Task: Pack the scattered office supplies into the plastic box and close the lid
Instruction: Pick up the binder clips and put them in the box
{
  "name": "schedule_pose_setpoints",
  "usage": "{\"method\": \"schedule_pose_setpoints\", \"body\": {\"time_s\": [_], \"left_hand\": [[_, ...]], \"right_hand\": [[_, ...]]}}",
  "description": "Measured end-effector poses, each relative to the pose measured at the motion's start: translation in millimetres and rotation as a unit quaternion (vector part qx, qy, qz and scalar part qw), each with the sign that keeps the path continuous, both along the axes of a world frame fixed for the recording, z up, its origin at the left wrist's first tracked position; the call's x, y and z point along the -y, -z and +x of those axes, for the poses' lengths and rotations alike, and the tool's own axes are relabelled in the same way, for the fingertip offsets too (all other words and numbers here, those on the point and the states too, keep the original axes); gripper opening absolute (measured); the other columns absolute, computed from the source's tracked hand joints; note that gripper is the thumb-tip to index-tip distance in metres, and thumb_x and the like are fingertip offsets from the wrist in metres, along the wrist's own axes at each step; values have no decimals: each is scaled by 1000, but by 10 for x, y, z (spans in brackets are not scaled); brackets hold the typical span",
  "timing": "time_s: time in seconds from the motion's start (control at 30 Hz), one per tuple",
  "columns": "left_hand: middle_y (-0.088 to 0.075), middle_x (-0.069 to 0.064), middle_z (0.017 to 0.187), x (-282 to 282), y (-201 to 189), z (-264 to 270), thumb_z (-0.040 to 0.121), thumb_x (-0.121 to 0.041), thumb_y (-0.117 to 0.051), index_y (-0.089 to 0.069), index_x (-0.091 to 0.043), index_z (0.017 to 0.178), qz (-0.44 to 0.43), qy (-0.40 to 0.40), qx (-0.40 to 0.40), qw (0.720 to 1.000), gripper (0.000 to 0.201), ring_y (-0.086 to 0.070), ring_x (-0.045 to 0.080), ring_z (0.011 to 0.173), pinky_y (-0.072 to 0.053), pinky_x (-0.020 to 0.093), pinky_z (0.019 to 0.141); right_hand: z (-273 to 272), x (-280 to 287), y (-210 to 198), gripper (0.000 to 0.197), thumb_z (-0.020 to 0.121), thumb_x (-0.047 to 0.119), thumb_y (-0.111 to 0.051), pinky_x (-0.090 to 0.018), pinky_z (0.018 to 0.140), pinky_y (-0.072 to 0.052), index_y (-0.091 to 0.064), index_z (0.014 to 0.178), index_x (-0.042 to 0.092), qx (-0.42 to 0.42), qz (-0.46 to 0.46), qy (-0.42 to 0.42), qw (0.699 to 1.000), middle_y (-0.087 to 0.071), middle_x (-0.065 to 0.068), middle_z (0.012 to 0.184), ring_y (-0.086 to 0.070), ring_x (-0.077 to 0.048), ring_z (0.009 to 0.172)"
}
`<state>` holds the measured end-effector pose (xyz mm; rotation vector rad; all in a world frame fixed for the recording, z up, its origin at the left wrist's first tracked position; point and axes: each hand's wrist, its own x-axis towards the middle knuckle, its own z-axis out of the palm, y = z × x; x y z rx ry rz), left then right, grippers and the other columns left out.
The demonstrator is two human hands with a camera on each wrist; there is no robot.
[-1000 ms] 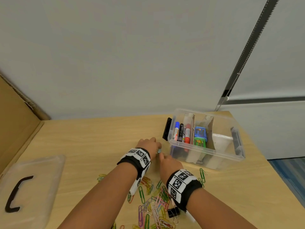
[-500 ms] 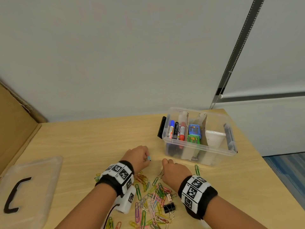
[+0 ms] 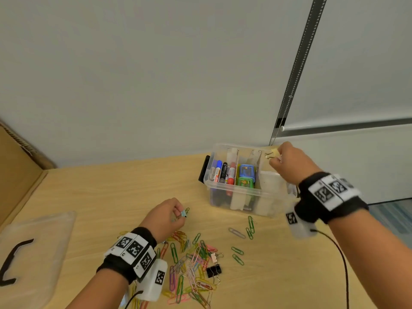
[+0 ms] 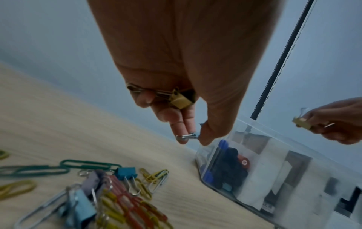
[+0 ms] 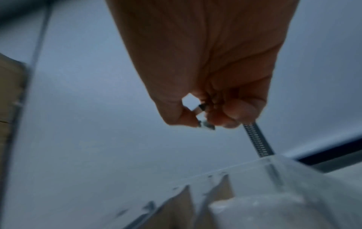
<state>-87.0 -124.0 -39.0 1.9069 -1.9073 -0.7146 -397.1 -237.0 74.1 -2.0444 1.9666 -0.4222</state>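
Observation:
The clear plastic box [image 3: 234, 191] stands open at the desk's far right, with markers [image 3: 223, 172] and a blue and green item in its divided compartments. My right hand [image 3: 276, 158] hovers over its right compartment and pinches a gold binder clip [image 4: 301, 124]. My left hand [image 3: 178, 214] is low over the desk, left of the box; it pinches a small blue binder clip [image 3: 184, 213] at the fingertips and holds a gold binder clip [image 4: 179, 100] in the curled fingers. Coloured paper clips [image 3: 191, 264] lie scattered near me.
The clear lid [image 3: 33, 253] with a black handle lies flat at the desk's left. A black binder clip [image 3: 213, 271] and a pink one sit among the paper clips. Cardboard [image 3: 15, 170] rises at the far left. The desk's right edge runs just past the box.
My right hand has lifted off the desk and gone right and up over the box with a gold binder clip. My left hand stayed low near the pile with the blue clip.

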Motion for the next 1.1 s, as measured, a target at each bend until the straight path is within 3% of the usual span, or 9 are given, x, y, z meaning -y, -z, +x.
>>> {"method": "schedule_pose_setpoints", "body": {"time_s": [0.07,0.17,0.3,0.5,0.57,0.63,0.73,0.93,1.1], "left_hand": [[-58,-9,93,-29,-8,-35,85,-26,-61,-53,-25,96,5,0,1,1000,13,-57,9,83,-43,19,69],[-58,-9,94,-64,-17,-72,85,-27,-60,-53,-26,97,4,0,8,1000,13,-56,6,81,-41,15,65],[-57,-11,93,-109,-59,-106,86,-28,-61,-53,-26,97,-7,3,4,1000,14,-54,3,78,-38,13,63],[-56,-15,92,-174,-194,-174,85,-28,-61,-52,-30,94,-47,7,-8,999,13,-55,0,84,-41,13,67],[-55,-17,91,-130,-333,-279,86,-28,-60,-51,-32,93,-59,18,-4,998,12,-53,-3,81,-39,11,62],[-53,-18,92,-7,-533,-483,86,-30,-59,-49,-34,93,-75,43,10,996,13,-51,-4,78,-37,11,64],[-51,-16,95,283,-856,-944,88,-29,-55,-50,-30,101,-105,91,51,989,14,-51,0,85,-41,19,79],[-54,5,112,1117,-1068,-1841,88,-22,-51,-52,-14,113,-95,159,185,965,26,-57,26,98,-42,40,93],[-53,9,115,1741,-996,-2348,86,-19,-57,-53,-10,117,-59,197,321,924,32,-61,30,100,-44,38,85]], "right_hand": [[-54,269,35,33,92,26,-52,-32,73,-41,-49,113,1,-37,62,20,997,-58,-18,105,-57,-33,96],[-60,539,90,33,91,31,-56,-34,74,-50,-61,99,-1,-70,123,7,990,-68,-17,97,-64,-29,85],[-69,676,128,34,89,19,-62,-41,91,-53,-57,117,1,-4,170,24,985,-68,-17,111,-69,-29,92],[-270,213,428,43,95,19,-45,-38,106,-36,-46,137,9,3,6,8,1000,-47,-12,142,-45,-31,127],[-329,-56,669,50,97,26,-39,-41,107,-35,-33,144,9,-6,-31,21,999,-38,-12,148,-38,-33,129],[-355,-224,897,55,99,29,-32,-42,109,-33,-18,150,15,53,-34,23,998,-30,-9,153,-34,-30,133],[-353,-275,1055,56,99,23,-29,-40,107,-34,-11,152,22,147,-60,17,987,-38,-7,148,-36,-27,130],[-319,-283,1123,57,99,18,-29,-34,94,-39,-11,152,23,200,-86,27,976,-47,-9,139,-34,-23,126],[-310,-283,1165,58,98,17,-30,-28,79,-38,-11,152,25,212,-95,39,972,-53,-5,126,-34,-20,123]]}}
